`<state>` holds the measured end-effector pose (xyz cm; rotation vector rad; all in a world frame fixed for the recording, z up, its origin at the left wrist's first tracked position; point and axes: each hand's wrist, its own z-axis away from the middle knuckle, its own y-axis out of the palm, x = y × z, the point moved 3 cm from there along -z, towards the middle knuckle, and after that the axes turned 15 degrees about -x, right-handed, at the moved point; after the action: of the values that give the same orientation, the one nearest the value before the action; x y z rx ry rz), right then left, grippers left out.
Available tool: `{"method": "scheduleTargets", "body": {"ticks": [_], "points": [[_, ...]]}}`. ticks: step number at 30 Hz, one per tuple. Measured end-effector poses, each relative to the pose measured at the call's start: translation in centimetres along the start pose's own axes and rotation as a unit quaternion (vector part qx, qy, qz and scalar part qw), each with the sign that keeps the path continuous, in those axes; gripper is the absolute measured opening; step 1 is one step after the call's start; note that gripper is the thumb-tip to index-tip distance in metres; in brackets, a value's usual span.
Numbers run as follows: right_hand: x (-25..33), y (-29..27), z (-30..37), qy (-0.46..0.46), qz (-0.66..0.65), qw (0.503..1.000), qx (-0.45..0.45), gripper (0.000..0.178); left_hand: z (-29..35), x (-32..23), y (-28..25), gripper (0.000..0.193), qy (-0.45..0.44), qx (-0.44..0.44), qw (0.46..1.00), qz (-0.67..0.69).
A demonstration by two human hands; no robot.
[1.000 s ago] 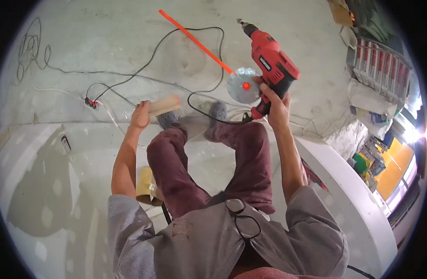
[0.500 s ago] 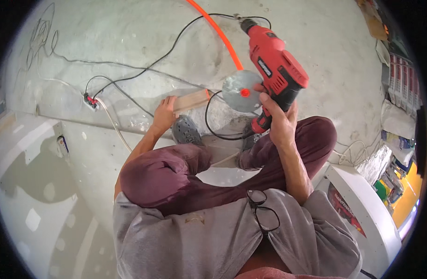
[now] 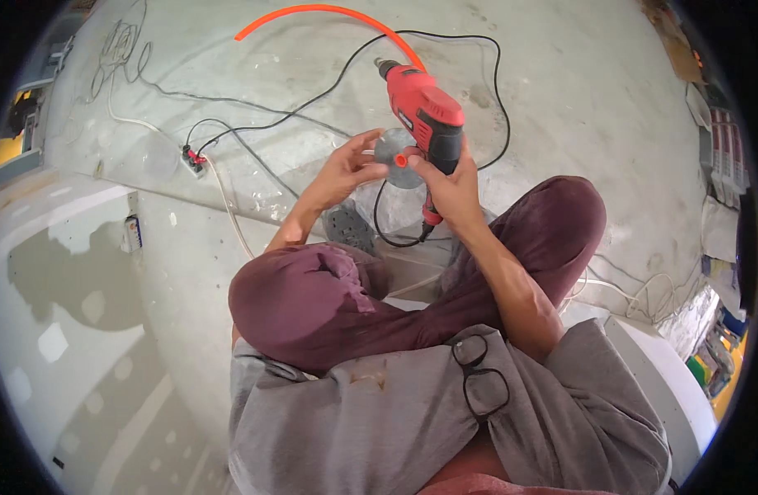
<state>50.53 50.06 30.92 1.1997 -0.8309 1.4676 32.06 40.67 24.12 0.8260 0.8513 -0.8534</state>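
Note:
My right hand (image 3: 453, 186) is closed around the handle of a red and black corded drill (image 3: 424, 106), its chuck pointing up and left. The thumb of that hand also reaches the edge of a round grey disc (image 3: 393, 147) beside the handle. An orange tube end (image 3: 401, 161) shows at the disc's centre. My left hand (image 3: 343, 171) has its thumb and curled fingers at the disc's left edge, seeming to grip it. From behind the drill a bright orange tube (image 3: 321, 8) curves away to the far left.
A black cord (image 3: 498, 82) loops over the grey floor to a power strip (image 3: 193, 159) at left. A white cable (image 3: 222, 194) runs from it toward me. My grey clog (image 3: 346, 227) is below my left hand. Bags and boxes (image 3: 725, 157) line the right side.
My left hand has let go of the wooden block, now out of sight, and come up to the disc. The drill and disc have shifted left, and the orange tube's free end has come into view.

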Motion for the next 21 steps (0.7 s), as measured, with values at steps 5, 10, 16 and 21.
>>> {"method": "scheduleTargets", "body": {"ticks": [5, 10, 16, 21], "points": [[-1.3, 0.4, -0.6, -0.014, 0.034, 0.999, -0.006, 0.077, -1.0, 1.2, 0.1, 0.056, 0.025, -0.054, 0.997, -0.039], [0.5, -0.8, -0.1, 0.010, 0.059, 0.997, -0.039, 0.084, -0.7, 4.4, -3.9, 0.055, -0.015, -0.125, 0.988, -0.092], [3.3, -3.7, -0.2, 0.052, 0.077, 0.993, -0.074, 0.081, -2.0, 7.9, -5.5, 0.044, 0.067, -0.117, 0.982, -0.131], [3.5, -5.6, -0.9, 0.048, 0.078, 0.992, -0.090, 0.074, -4.7, 7.1, -4.3, 0.037, 0.061, -0.136, 0.949, -0.277]]}}
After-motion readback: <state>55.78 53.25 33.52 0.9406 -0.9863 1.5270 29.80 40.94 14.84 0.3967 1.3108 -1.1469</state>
